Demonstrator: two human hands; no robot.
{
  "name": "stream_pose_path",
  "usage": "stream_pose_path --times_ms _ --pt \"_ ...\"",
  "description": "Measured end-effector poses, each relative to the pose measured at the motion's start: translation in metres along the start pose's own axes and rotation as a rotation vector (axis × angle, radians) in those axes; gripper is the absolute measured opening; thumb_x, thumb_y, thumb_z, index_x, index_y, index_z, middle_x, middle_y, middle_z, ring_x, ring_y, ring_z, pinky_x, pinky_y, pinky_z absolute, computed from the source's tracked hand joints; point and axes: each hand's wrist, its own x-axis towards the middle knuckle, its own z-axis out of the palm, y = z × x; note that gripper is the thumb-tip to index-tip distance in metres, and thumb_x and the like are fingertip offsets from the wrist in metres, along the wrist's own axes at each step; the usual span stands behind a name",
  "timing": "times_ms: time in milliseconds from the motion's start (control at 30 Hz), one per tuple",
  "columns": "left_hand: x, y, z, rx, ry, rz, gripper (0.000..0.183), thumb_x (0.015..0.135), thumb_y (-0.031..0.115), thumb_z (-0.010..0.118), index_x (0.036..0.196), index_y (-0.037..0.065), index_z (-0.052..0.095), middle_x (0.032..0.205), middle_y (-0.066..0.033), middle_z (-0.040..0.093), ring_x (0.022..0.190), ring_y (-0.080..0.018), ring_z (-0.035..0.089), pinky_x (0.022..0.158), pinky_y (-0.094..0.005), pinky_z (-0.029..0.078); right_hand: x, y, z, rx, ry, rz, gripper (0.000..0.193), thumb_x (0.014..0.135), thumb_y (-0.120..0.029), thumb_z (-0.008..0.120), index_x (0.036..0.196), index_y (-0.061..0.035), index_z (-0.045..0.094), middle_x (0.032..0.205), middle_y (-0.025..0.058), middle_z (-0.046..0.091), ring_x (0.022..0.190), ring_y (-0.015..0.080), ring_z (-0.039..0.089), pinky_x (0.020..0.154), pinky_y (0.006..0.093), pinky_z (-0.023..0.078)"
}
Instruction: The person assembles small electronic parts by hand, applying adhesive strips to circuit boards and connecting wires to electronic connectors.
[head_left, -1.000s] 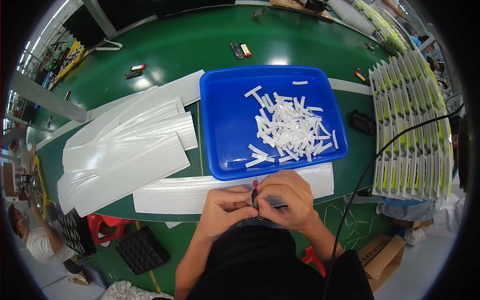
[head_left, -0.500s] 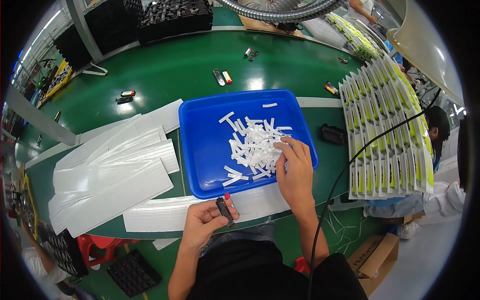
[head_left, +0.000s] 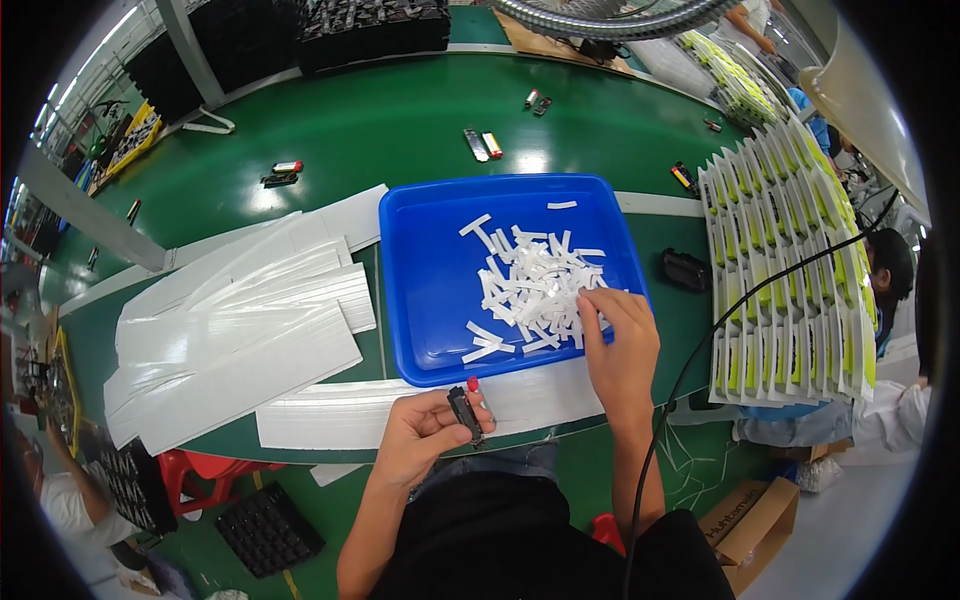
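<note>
My left hand (head_left: 428,432) is closed on a slim black plastic part (head_left: 464,413), with a small red-tipped cylinder (head_left: 474,384) beside it. Both are held tilted, just in front of the blue tray (head_left: 425,340). Inside that tray lies a loose pile of short white strips (head_left: 535,280). Over the tray's right side is my right hand (head_left: 622,340), thumb and forefinger pinched together at the edge of the pile. Whether a strip is between those fingertips cannot be made out.
Flat white sheets (head_left: 235,345) overlap left of the tray. On the right stand rows of white and lime-green packs (head_left: 790,280), with a black cable (head_left: 745,300) hanging across. Black parts paired with red-ended cylinders (head_left: 491,145) lie on the green surface (head_left: 370,120) beyond.
My view has shifted, so the scene sits farther right. The thumb and fingers of my right hand have drawn closer together beside the strips. My left hand keeps its hold.
</note>
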Motion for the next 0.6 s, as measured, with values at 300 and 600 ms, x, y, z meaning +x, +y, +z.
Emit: stream_pose_path --times_ms 300,600 --pt "0.001 0.009 0.013 -0.107 -0.139 -0.021 0.034 0.084 -0.002 0.067 0.117 -0.007 0.06 0.104 -0.0186 0.068 0.099 -0.0266 0.068 0.091 -0.0361 0.053 -0.036 -0.034 -0.012 1.151 -1.068 0.44 0.022 0.099 -0.01 0.054 0.102 0.0076 0.066 0.087 0.0046 0.066 0.081 0.0068 0.055 0.076 0.0237 0.047" --pt "0.002 0.021 0.011 0.116 -0.117 -0.002 0.03 0.086 -0.006 0.064 0.116 -0.008 0.061 0.108 -0.0183 0.067 0.101 -0.0235 0.066 0.092 -0.0346 0.052 -0.026 -0.052 -0.037 0.967 -0.753 0.378 0.013 0.089 -0.003 0.066 0.098 0.0049 0.069 0.089 0.0076 0.07 0.083 0.0097 0.061 0.076 0.0241 0.048"
